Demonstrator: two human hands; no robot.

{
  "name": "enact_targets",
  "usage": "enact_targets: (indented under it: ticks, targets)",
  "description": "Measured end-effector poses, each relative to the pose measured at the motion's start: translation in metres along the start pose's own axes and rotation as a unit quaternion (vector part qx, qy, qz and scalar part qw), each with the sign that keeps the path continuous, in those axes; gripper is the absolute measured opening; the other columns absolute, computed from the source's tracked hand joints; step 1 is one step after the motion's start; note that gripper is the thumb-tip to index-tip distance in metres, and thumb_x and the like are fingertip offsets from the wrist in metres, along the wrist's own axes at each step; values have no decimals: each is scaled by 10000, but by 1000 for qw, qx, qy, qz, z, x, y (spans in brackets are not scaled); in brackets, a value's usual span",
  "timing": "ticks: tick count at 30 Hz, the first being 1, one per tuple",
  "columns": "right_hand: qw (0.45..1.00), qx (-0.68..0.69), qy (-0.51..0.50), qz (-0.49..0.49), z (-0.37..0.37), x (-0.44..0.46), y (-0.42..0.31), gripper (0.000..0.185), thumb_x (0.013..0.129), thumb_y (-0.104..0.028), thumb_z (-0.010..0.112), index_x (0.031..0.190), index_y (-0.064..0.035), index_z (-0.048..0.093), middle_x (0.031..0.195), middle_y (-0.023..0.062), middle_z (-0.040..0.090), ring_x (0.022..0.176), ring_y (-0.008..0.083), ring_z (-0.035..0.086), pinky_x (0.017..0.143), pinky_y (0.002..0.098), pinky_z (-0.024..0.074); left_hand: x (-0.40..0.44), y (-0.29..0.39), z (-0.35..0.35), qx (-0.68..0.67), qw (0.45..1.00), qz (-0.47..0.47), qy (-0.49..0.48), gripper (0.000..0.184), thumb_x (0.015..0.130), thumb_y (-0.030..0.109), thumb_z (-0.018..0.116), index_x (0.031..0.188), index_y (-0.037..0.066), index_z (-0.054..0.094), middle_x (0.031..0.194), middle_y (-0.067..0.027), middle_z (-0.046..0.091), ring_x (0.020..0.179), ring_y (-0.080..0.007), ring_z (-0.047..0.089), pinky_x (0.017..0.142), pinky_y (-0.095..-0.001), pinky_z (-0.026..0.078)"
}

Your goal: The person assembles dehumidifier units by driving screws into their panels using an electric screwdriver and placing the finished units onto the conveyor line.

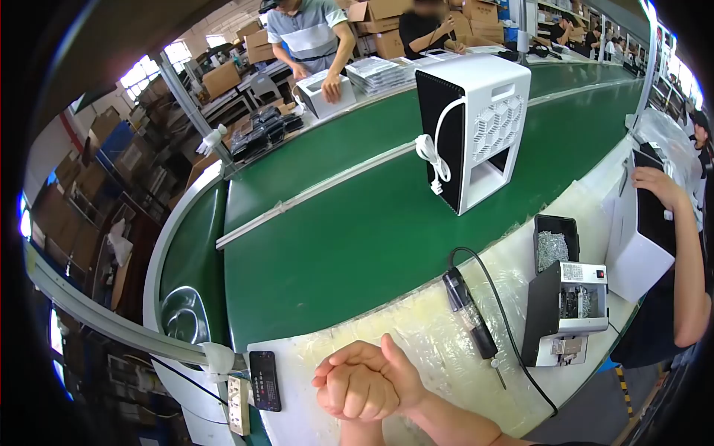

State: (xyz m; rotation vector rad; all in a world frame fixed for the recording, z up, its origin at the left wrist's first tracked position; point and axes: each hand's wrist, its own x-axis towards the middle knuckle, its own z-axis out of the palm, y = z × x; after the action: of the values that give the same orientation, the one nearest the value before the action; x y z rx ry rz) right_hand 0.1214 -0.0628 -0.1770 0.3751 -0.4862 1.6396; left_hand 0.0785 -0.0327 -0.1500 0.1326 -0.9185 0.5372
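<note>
My left hand (355, 392) is closed in a fist above the near edge of the worktop, with no object showing in it. My right hand (400, 372) is wrapped around it from the right and behind, its thumb pointing up. To their left a black phone (265, 380) lies on the worktop. A black electric screwdriver (470, 314) with a cable lies to their right on the plastic-covered surface. Farther off, a white and black appliance casing (476, 130) with a coiled white cord stands upright on the green conveyor belt (320, 253).
At the right are a screw tray (553, 245) and a screw-feeding machine (569, 312). Beyond them a co-worker's hand (658, 186) touches another white casing (639, 245). Across the belt, a person handles a white box (323, 95). A power strip (239, 405) is at lower left.
</note>
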Motion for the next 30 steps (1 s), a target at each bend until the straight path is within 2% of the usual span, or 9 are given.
enact_targets:
  ticks: [7,12,14,17,19,20,21,26,30]
  targets:
    - [982,-138,122,-36,6,-3,-1,744,997,-551,121,1219,23,538,1302,265,520,1238,424,477,1038,502,365,-31,24,19,340,924,50,166,228,821,83,519,595,98,489,494,-38,429,387,-174,371,372,-304,240]
    - [984,-81,137,-86,-34,-8,-11,703,1001,-539,142,1180,-13,573,1241,242,574,1143,426,552,941,494,451,56,-21,68,206,918,15,-339,401,925,163,417,528,177,363,529,-44,499,451,-128,473,376,-284,286]
    - [983,-53,162,-75,-33,-3,-7,686,1008,-515,149,1195,-3,566,1224,244,580,1124,394,562,961,482,437,53,-20,71,168,889,2,-426,436,946,178,396,515,192,338,536,-45,513,464,-118,493,377,-280,295]
    - [973,-24,214,79,12,5,0,687,1011,-507,148,1223,13,544,1223,241,571,1128,374,551,998,461,406,-7,11,35,89,989,66,-95,360,913,183,456,554,149,453,545,-59,521,434,-120,452,368,-265,303]
    - [995,2,99,24,-23,3,7,686,1017,-495,139,1251,30,513,1234,233,557,1141,361,534,1031,438,373,-25,11,4,0,987,84,140,318,890,186,496,581,119,530,550,-68,527,413,-121,424,361,-255,309]
    - [997,-15,74,35,-14,5,5,679,1023,-495,148,1228,37,516,1210,196,571,1101,291,551,1008,381,391,-6,-7,-4,-30,987,72,140,318,890,186,496,581,119,530,550,-68,527,413,-121,424,361,-255,309]
    - [997,-28,54,46,-6,5,5,674,1028,-495,158,1205,45,520,1186,158,585,1061,222,567,985,324,408,24,-34,-5,-129,957,256,-36,337,899,216,501,579,113,524,539,-71,521,401,-125,425,353,-252,312]
    - [987,-104,125,14,2,-2,2,637,1029,-489,179,1205,18,523,1255,163,557,1124,221,541,1020,322,375,-17,-4,-10,-78,995,52,17,363,921,232,491,588,88,507,516,-73,500,397,-136,446,352,-235,325]
    - [982,-98,163,-21,16,0,-6,609,1027,-489,214,1148,7,547,1181,167,603,1073,239,582,987,348,415,-13,-5,19,111,987,77,82,352,914,226,490,591,91,521,514,-69,498,393,-132,435,351,-241,312]
